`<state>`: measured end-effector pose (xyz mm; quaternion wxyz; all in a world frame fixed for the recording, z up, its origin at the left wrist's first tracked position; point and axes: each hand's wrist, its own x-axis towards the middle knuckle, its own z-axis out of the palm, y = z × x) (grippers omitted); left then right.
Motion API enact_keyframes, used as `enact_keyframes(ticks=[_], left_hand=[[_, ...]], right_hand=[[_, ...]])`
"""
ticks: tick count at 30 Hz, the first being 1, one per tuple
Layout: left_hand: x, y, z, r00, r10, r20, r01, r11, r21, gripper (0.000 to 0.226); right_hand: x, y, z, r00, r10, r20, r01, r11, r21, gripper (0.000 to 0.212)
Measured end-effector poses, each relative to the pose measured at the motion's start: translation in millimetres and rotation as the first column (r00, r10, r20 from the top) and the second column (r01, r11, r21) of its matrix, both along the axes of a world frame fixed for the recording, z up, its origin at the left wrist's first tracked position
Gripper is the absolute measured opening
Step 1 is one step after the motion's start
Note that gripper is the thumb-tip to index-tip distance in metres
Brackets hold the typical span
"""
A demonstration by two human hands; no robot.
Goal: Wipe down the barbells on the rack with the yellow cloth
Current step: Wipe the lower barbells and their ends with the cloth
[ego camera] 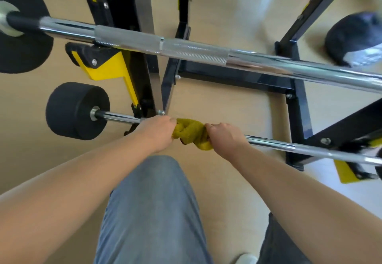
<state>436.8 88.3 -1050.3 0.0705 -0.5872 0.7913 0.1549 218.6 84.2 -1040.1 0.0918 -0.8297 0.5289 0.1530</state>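
Both hands are curled into fists on the yellow cloth (192, 134), the left hand (158, 133) gripping its left end and the right hand (226, 139) its right end, with the cloth bunched around the lower barbell (289, 146) between them. That thin chrome bar sits low on the black and yellow rack (297, 106) with a black weight (75, 110) on its left end, while the thicker upper barbell (186, 51) crosses above it, well apart from the cloth, over the tan floor (227, 102)
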Motion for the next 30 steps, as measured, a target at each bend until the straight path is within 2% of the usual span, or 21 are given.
enact_keyframes(ticks=[6, 14, 17, 21, 24, 27, 30], left_hand=[[-62, -6, -12, 0.978, -0.116, 0.174, 0.111, 0.993, 0.038, 0.055], [-156, -14, -13, 0.946, -0.286, 0.151, 0.279, 0.958, 0.064, 0.050], [-198, -8, -17, 0.926, -0.317, 0.207, 0.323, 0.947, 0.006, 0.060], [-258, 5, -26, 0.916, -0.334, 0.222, 0.362, 0.927, -0.098, 0.074], [-301, 12, -32, 0.904, -0.375, 0.206, 0.410, 0.896, -0.167, 0.081], [-337, 16, -29, 0.870, -0.460, 0.177, 0.485, 0.864, -0.136, 0.086], [-367, 17, -24, 0.811, -0.570, 0.132, 0.581, 0.810, -0.081, 0.091]], right_hand=[[-57, 3, 10, 0.990, -0.116, -0.075, 0.120, 0.991, 0.056, 0.025], [-148, 7, 27, 0.957, -0.212, -0.199, 0.231, 0.969, 0.082, 0.024], [-183, 14, 29, 0.933, -0.271, -0.235, 0.292, 0.954, 0.061, 0.028], [-238, 28, 29, 0.874, -0.392, -0.286, 0.409, 0.912, 0.000, 0.035], [-280, 40, 23, 0.835, -0.470, -0.285, 0.466, 0.880, -0.088, 0.051], [-309, 51, 12, 0.809, -0.520, -0.275, 0.485, 0.854, -0.190, 0.061], [-330, 62, 3, 0.781, -0.558, -0.282, 0.462, 0.819, -0.342, 0.056]])
